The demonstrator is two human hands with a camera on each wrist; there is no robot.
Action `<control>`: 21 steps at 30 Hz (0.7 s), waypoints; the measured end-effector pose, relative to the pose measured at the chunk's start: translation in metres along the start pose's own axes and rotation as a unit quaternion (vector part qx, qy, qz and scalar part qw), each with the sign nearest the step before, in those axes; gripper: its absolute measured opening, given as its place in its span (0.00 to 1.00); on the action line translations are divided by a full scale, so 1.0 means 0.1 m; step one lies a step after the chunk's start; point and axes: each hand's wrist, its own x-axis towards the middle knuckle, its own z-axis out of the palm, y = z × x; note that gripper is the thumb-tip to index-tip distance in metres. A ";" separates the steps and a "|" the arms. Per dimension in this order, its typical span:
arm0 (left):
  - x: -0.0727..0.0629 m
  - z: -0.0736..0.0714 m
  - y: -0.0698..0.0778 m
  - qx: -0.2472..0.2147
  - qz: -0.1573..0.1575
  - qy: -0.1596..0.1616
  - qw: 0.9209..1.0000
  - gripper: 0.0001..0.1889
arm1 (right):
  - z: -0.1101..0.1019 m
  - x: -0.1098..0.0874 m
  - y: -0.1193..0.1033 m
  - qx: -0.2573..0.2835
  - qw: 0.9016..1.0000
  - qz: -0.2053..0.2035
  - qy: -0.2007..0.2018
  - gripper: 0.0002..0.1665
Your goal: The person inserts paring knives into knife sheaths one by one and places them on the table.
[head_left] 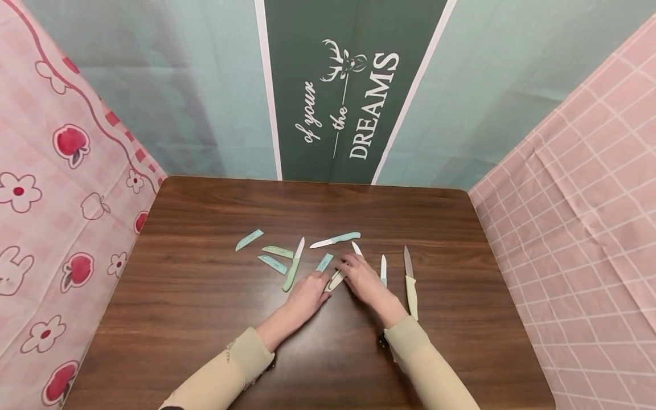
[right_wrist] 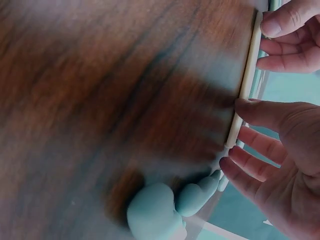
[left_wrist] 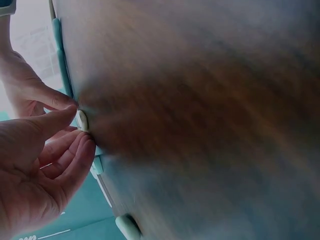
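Note:
Both hands meet over the middle of the table at a long, narrow cream piece with a dark-edged slot (head_left: 335, 280); it looks like a handle, but its exact kind is unclear. My left hand (head_left: 306, 295) pinches its near end between thumb and fingers. Further along, the thumb and fingers of my right hand (right_wrist: 285, 155) hold the same cream strip (right_wrist: 248, 70). A white knife blade (head_left: 357, 249) sticks out beyond the right fingers, its handle hidden. Just past the left fingers lies a light blue blade sheath (head_left: 325, 262).
Left of the hands lie a green-handled knife (head_left: 292, 274), a green sheath (head_left: 278, 251) and two blue sheaths (head_left: 249, 240). A blue-handled knife (head_left: 345, 237) lies behind. To the right are a partly covered knife (head_left: 384, 267) and a larger yellow-handled knife (head_left: 411, 293).

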 end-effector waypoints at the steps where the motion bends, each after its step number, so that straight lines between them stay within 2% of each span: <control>1: 0.00 0.00 0.00 0.002 -0.002 -0.001 1.000 0.13 | 0.01 0.00 0.00 0.001 1.000 0.000 0.002 0.19; 6: 0.01 0.01 0.01 0.002 -0.010 0.001 1.000 0.12 | 0.01 -0.01 0.00 0.013 1.000 0.007 0.007 0.16; 15: 0.01 0.00 -0.01 -0.048 -0.010 0.007 0.999 0.10 | -0.03 -0.05 0.02 0.024 0.999 0.019 0.014 0.15; 21: 0.00 0.00 -0.01 -0.046 -0.008 0.002 0.999 0.10 | -0.04 -0.06 0.03 0.041 0.999 0.019 0.014 0.15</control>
